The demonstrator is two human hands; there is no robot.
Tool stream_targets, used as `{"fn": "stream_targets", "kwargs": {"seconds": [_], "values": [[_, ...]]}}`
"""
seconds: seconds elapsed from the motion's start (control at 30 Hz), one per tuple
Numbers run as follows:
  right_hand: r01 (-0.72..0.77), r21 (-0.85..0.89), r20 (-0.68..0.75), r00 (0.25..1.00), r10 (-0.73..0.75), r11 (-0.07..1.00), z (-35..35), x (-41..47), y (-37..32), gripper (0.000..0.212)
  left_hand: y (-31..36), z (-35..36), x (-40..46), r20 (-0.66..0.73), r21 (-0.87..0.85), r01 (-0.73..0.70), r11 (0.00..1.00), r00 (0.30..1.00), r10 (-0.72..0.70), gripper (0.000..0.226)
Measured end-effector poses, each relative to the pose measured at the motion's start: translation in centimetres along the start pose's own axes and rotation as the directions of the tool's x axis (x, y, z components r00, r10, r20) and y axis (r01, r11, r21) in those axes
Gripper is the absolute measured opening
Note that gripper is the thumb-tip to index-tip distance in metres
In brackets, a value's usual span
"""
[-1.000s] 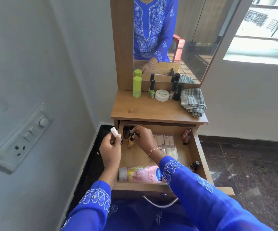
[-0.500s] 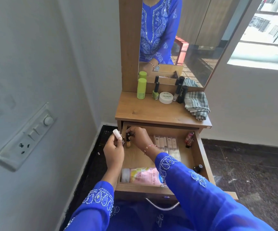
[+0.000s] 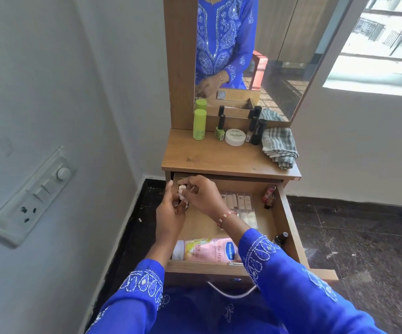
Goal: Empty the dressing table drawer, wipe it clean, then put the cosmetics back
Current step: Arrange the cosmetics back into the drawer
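The wooden drawer (image 3: 289, 227) is pulled open below the dressing table top (image 3: 219, 157). My left hand (image 3: 169, 213) and my right hand (image 3: 201, 196) meet over its back left corner. The left hand grips a small white-capped tube (image 3: 181, 189) with other small cosmetics bunched under it. The right hand's fingers close on small items against the left hand; what they are is hidden. In the drawer lie a pink Vaseline lotion tube (image 3: 207, 251), a row of beige sticks (image 3: 240, 201), a red bottle (image 3: 268, 194) and a dark bottle (image 3: 282, 237).
On the table top stand a green bottle (image 3: 199, 125), green nail polish (image 3: 220, 130), a white jar (image 3: 235, 137), black tubes (image 3: 257, 131) and a striped cloth (image 3: 280, 147). A mirror (image 3: 255, 56) rises behind. A wall with a switch plate (image 3: 33, 196) is at left; dark floor at right.
My right hand has come out of the drawer's back corner and joined the left hand. The left hand has moved right, over the drawer, with the white-capped tube.
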State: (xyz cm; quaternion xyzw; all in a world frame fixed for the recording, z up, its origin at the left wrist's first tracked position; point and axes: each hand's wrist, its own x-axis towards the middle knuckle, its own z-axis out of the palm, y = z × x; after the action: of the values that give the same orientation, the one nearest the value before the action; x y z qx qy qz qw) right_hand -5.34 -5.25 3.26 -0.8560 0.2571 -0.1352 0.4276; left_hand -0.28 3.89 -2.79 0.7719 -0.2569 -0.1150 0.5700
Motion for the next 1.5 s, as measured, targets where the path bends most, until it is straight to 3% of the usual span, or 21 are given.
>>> {"fn": "stream_targets", "kwargs": {"seconds": [0.13, 0.3, 0.43, 0.63, 0.8, 0.97, 1.2, 1.5], "values": [[0.015, -0.113, 0.033, 0.999, -0.011, 0.993, -0.4, 0.0, 0.3, 0.023, 0.3, 0.0, -0.1, 0.054, -0.029, 0.033, 0.999, 0.998, -0.032, 0.065], [-0.047, -0.011, 0.007, 0.999, 0.047, 0.999, -1.2, -0.1, 1.2, 0.014, 0.3, 0.2, -0.2, 0.148, 0.028, 0.036, 0.999, 0.988, -0.040, 0.044], [-0.058, -0.036, -0.030, 0.998, 0.057, 0.998, -1.6, -0.3, 2.1, 0.006, 0.7, 0.3, -0.5, 0.173, 0.072, -0.008, 0.997, 0.985, -0.005, 0.038], [-0.087, -0.007, -0.136, 0.987, 0.085, 0.996, -0.7, -0.7, 3.3, 0.004, 0.6, 0.4, -0.4, 0.134, 0.116, -0.037, 0.993, 0.991, 0.021, 0.039], [-0.164, 0.070, -0.247, 0.953, 0.176, 0.984, -0.6, -0.7, 4.3, 0.008, 0.7, 0.1, -0.2, -0.047, -0.018, 0.084, 0.996, 0.995, -0.084, 0.037], [-0.160, -0.008, -0.145, 0.977, 0.157, 0.987, 0.0, -0.7, 4.8, 0.015, 0.1, -0.5, 0.5, -0.243, -0.113, 0.181, 0.977, 0.948, -0.203, 0.024], [-0.149, -0.109, -0.011, 0.989, 0.148, 0.983, 2.9, 0.2, 4.6, 0.020, 0.1, -0.3, 0.5, -0.237, -0.136, 0.188, 0.973, 0.947, -0.216, 0.021], [-0.098, -0.127, 0.020, 0.995, 0.101, 0.987, 4.1, 0.7, 4.2, 0.025, 0.0, -0.3, 0.6, -0.227, -0.134, 0.192, 0.972, 0.949, -0.219, 0.023]]}}
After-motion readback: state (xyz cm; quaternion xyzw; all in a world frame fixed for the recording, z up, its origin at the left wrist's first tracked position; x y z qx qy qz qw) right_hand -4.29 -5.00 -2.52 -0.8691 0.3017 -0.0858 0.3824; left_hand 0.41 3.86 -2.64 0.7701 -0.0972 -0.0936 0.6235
